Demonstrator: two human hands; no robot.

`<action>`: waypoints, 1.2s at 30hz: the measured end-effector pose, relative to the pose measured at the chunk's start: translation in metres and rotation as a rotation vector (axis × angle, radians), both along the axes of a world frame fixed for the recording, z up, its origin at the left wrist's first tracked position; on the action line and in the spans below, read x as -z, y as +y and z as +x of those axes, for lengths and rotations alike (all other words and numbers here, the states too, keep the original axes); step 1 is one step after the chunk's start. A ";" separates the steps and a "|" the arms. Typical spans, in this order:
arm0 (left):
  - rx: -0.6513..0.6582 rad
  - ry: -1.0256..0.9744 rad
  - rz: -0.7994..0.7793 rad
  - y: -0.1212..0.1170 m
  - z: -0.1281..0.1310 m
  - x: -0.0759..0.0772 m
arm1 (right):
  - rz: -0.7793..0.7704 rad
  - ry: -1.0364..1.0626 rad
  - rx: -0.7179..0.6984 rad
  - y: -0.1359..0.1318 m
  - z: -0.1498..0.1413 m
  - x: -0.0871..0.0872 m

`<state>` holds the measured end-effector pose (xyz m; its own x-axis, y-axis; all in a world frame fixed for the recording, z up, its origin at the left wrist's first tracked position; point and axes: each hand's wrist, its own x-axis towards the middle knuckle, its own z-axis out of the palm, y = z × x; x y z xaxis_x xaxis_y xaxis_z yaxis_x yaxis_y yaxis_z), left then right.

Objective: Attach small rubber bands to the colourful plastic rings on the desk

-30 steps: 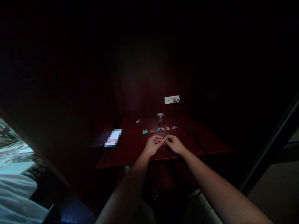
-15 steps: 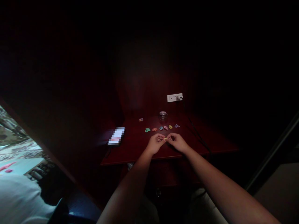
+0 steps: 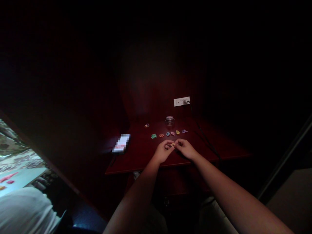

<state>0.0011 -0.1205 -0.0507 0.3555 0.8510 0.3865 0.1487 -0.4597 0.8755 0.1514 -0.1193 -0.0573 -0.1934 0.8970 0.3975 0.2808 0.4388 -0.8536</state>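
Note:
Above the front part of the dark red desk (image 3: pixel 143 159), my left hand (image 3: pixel 164 150) and my right hand (image 3: pixel 184 148) meet fingertip to fingertip. Both pinch a small yellow hair tie (image 3: pixel 173 144), which arches between them. Just beyond the fingers runs a row of small loop-shaped hair ties in colour groups: green (image 3: pixel 153 136), orange-red (image 3: pixel 161 135), blue (image 3: pixel 168 134), pink (image 3: pixel 173 133), yellow (image 3: pixel 177 132) and purple (image 3: pixel 184 131). Behind the row stands a clear lidded jar (image 3: pixel 170 121). A couple more small loops (image 3: pixel 146 125) lie farther back on the left.
A lit phone (image 3: pixel 122 143) lies at the desk's left side. On the back wall is a white socket (image 3: pixel 181 101) with a plug, its black cable (image 3: pixel 204 138) trailing down the right side. Dark panels flank the desk. A person's white-clothed part (image 3: pixel 26 211) shows at lower left.
The yellow hair tie shows more between my fingertips, as a wider arch. My hands stay in nearly the same place, and the view has shifted slightly.

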 end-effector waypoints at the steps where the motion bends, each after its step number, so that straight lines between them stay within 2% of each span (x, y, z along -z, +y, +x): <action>1: 0.006 0.013 0.010 -0.001 0.000 -0.001 | -0.007 0.005 0.002 0.001 0.000 0.000; 13: 0.049 -0.019 -0.014 0.002 0.000 0.000 | -0.089 0.159 -0.080 0.002 -0.001 0.000; 22: -0.062 -0.053 -0.021 0.006 -0.002 0.001 | -0.039 0.173 -0.069 0.002 -0.003 0.001; 31: -0.073 -0.054 -0.030 0.007 -0.002 0.003 | 0.020 0.039 -0.020 -0.001 -0.002 -0.001; 36: -0.099 -0.030 -0.014 0.006 -0.001 0.002 | 0.000 0.013 -0.012 -0.002 -0.001 -0.001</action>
